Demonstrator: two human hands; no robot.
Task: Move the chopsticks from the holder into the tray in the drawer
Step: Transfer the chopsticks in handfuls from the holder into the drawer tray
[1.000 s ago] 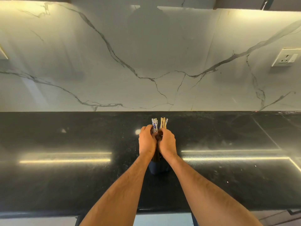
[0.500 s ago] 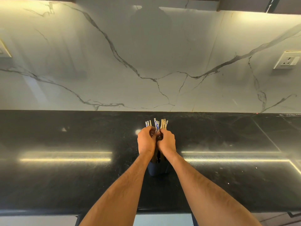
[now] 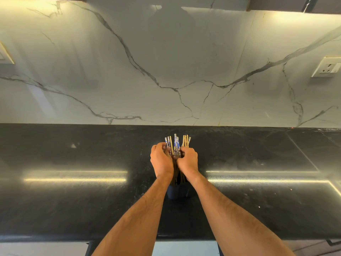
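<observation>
The left hand and right hand are curling around the chopsticks, which are standing between them in the dark holder just below. Gathering all into 1 tight bundle seems best before lifting.

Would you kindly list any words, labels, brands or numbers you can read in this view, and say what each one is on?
None: no readable text in the head view.
chopsticks: blue and white patterned tops, no lettering to make out.
holder: dark, no label visible.
wall socket: plain plate; any marking is too small to read.
countertop and marble backsplash: no writing.
</observation>
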